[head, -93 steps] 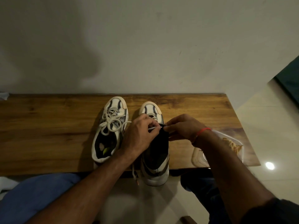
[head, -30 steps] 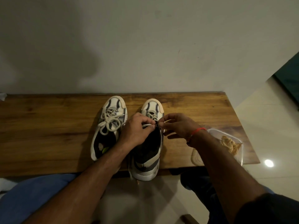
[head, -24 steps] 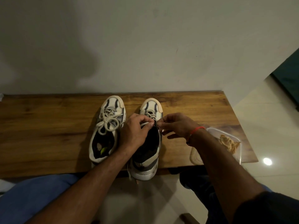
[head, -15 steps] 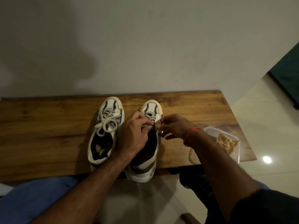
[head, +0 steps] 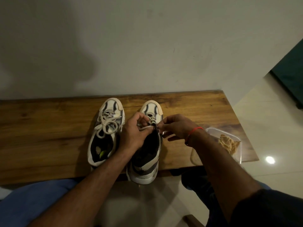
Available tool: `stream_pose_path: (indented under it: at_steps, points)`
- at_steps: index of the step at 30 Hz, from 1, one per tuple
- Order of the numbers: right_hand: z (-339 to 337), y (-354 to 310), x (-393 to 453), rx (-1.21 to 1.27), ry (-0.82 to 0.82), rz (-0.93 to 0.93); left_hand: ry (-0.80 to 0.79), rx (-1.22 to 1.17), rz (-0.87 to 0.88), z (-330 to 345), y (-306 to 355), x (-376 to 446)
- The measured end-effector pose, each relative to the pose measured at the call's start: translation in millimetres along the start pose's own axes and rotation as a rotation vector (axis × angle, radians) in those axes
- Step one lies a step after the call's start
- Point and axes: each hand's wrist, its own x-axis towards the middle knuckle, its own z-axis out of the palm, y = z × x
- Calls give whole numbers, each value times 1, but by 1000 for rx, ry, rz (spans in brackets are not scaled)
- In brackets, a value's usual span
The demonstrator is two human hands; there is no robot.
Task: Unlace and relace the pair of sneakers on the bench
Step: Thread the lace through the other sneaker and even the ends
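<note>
Here, 2 white, grey and black chunky sneakers stand side by side at the middle of the frame on the brown wooden bench (head: 49,128), toes toward the pale wall. The sneaker on the left of the frame (head: 106,128) is laced and tied in a bow, and neither hand touches it. The sneaker on the right of the frame (head: 146,154) has its heel hanging over the near edge of the bench, and both hands work at its throat.

The left hand (head: 132,135) curls its fingers round the flat off-white lace (head: 145,128) at the upper eyelets. The right hand (head: 176,126) pinches something at the eyelet edge just beside it, seemingly the lace end, though that is too small to tell for sure. The 2 hands sit close together, almost touching.

The lace looks soft, limp and light, so it should bend anywhere and slip if held loosely; the stiff tip is probably the best place to pinch for threading. The sneaker itself seems light with a firm sole and a pliable upper, so bracing its side near the eyelets should steady it.

Count: 2 sneakers, 2 hands, 1 red thread wristband (head: 193,132), 1 clear plastic tub (head: 211,129) at the right end of the bench, holding tan strands.
</note>
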Motion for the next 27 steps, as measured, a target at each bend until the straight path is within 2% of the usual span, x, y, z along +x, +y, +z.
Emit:
stream_pose_path:
  at_steps: [3, 5, 7, 9, 10, 12, 14, 15, 17, 19, 21, 22, 24, 26, 27]
  points:
    - [-13, 1, 1, -20, 81, 76, 67, 113, 64, 0, -1, 0]
    - [-34, 7, 1, -78, 286, 99, 73, 205, 78, -5, 0, 2]
    - [-59, 16, -1, -257, 523, 63, 27, 282, 54, -12, 3, 5]
    - [-66, 22, 1, -472, 629, -35, -14, 301, -16, -18, 5, 10]
    - [-62, 21, 3, -554, 593, -118, -36, 312, -47, -20, 6, 11]
    - [-40, 13, 5, -629, 339, -289, -92, 356, -79, -20, 8, 11]
    - [-12, 4, 6, -633, 59, -344, -109, 400, -87, -21, 9, 10]
    - [-4, 3, 7, -635, -2, -332, -103, 418, -88, -22, 9, 10]
    - [-15, 9, 10, -617, 89, -228, -95, 438, -103, -25, 10, 11]
    - [-46, 19, 13, -669, 345, -34, -110, 438, -125, -28, 11, 13]
    - [-68, 30, 12, -798, 481, 145, -144, 421, -135, -29, 12, 13]
    - [-68, 33, 11, -871, 465, 168, -168, 405, -142, -29, 13, 13]
    - [-50, 31, 13, -933, 305, 5, -202, 394, -143, -28, 14, 11]
    - [-20, 15, 12, -781, 68, -247, -206, 389, -124, -29, 15, 10]
    - [-8, 7, 9, -700, -5, -296, -203, 380, -119, -30, 16, 11]
